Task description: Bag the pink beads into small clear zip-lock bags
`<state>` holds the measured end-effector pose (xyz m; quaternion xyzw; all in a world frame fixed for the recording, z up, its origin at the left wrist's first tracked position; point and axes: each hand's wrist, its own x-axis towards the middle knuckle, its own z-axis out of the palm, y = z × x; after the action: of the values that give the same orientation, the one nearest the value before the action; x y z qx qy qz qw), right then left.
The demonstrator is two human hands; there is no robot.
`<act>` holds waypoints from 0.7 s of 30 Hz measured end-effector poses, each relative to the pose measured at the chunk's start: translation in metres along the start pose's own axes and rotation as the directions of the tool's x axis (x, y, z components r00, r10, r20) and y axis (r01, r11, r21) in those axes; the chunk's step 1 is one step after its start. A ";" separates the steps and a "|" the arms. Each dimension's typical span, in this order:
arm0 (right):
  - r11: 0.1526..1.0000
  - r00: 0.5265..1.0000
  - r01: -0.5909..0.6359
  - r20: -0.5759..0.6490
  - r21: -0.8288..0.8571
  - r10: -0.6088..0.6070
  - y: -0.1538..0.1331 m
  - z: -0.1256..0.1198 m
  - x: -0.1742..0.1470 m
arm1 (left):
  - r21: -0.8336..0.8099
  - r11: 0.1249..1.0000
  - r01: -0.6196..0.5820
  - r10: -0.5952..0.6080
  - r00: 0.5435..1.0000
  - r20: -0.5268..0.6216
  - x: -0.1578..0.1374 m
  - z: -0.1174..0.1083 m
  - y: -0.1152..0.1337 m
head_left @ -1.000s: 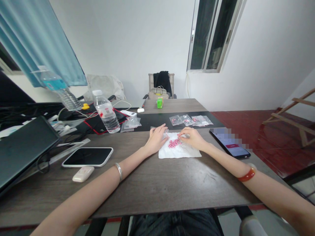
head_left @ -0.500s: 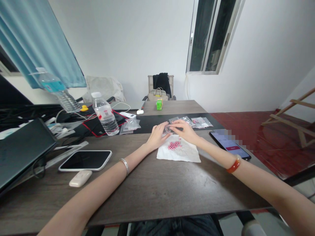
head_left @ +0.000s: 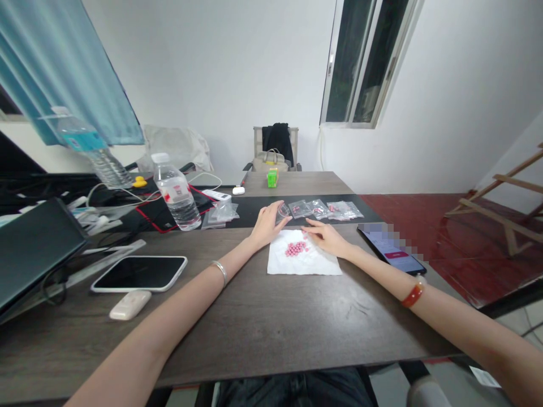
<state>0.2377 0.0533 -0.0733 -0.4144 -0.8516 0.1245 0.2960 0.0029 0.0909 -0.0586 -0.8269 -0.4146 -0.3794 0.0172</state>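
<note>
The table (head_left: pixel 263 333) bears a white napkin (head_left: pixel 305 267), well back from its near edge. My left hand (head_left: pixel 267 224), at the napkin's far left corner, holds a clear bag (head_left: pixel 283 211) between thumb and finger; my right hand (head_left: pixel 326 237) (fingers narrowly parted) covers the far right corner. Pink beads (head_left: pixel 294 249) cluster nearer the left edge.

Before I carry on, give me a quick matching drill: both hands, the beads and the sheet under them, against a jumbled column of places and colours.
Column one:
1. Left hand
2. Right hand
3. Beads
4. Sheet

Column two:
A. White
B. At a clear bag, between thumb and fingers
C. Pink
D. Over the sheet, close by the beads

Right pairs: 1-B, 2-D, 3-C, 4-A
</note>
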 end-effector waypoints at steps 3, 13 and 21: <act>1.000 1.000 0.011 0.010 -0.013 -0.011 -0.002 -0.004 0.004 | 0.011 1.000 0.018 -0.018 0.999 -0.026 0.005 0.003 -0.006; 0.997 0.990 0.075 -0.118 -0.022 -0.077 -0.004 -0.004 0.008 | -0.078 0.990 0.117 -0.130 0.973 -0.190 0.007 -0.004 -0.009; 1.000 0.998 0.028 -0.058 -0.009 -0.029 0.012 0.000 0.017 | -0.248 0.961 0.119 -0.177 0.958 -0.227 0.017 -0.017 0.013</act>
<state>0.2368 0.0737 -0.0720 -0.4069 -0.8488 0.1045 0.3208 0.0086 0.0881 -0.0318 -0.7360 -0.4233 -0.5252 -0.0566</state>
